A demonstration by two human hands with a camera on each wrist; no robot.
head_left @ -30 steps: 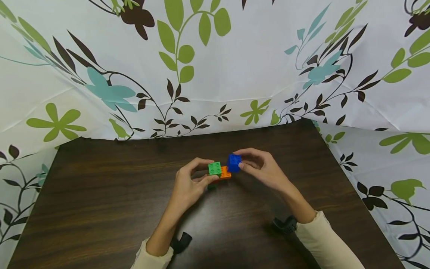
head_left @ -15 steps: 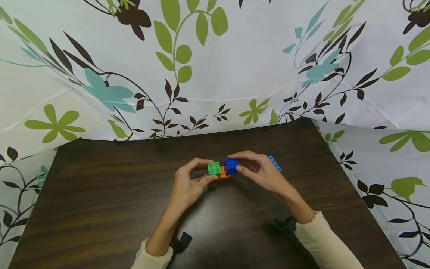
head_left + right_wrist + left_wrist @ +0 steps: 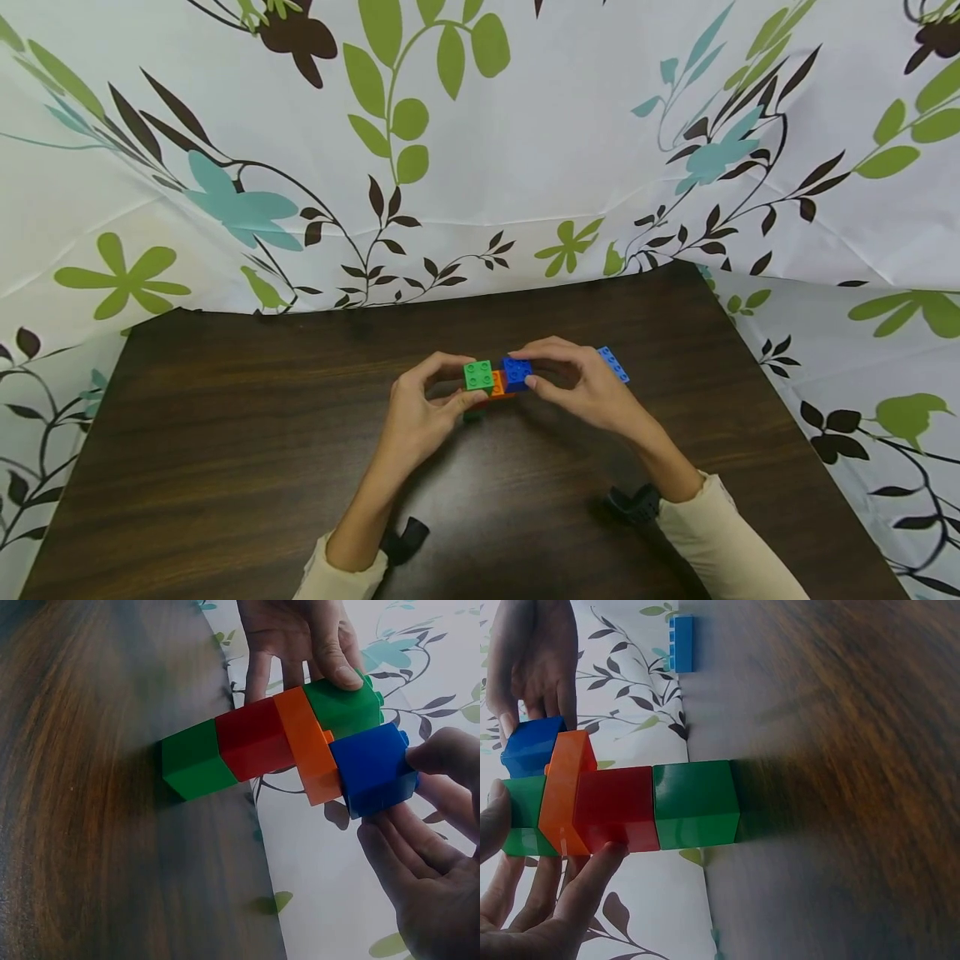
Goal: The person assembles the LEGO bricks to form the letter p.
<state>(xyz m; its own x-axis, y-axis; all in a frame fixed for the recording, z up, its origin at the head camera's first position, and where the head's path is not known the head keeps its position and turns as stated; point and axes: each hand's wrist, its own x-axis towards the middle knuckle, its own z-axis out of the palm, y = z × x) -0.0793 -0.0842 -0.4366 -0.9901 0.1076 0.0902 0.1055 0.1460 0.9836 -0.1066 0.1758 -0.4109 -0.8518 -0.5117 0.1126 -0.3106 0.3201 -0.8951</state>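
A small tower of toy building bricks stands on the table. Its lowest piece is a green block (image 3: 696,806), with a red block (image 3: 619,810) above it. Across the red one lies a flat orange brick (image 3: 307,746), jutting to the right. On its left end sits the upper green block (image 3: 477,375); my left hand (image 3: 422,404) grips the tower there, thumb on that block and a finger against the red one. My right hand (image 3: 588,387) pinches a blue block (image 3: 517,375) between thumb and fingers, low over the orange brick's right end, slightly tilted in the right wrist view.
A flat light-blue brick (image 3: 613,364) lies on the dark wooden table (image 3: 262,442), just beyond my right hand. Behind the table hangs a white cloth (image 3: 300,125) patterned with leaves. Dark straps with camera mounts sit at both wrists.
My right hand has shifted left and down, bringing the blue block from beside the tower onto the orange brick's right end. The light-blue brick has come out from behind that hand. The left hand keeps its grip.
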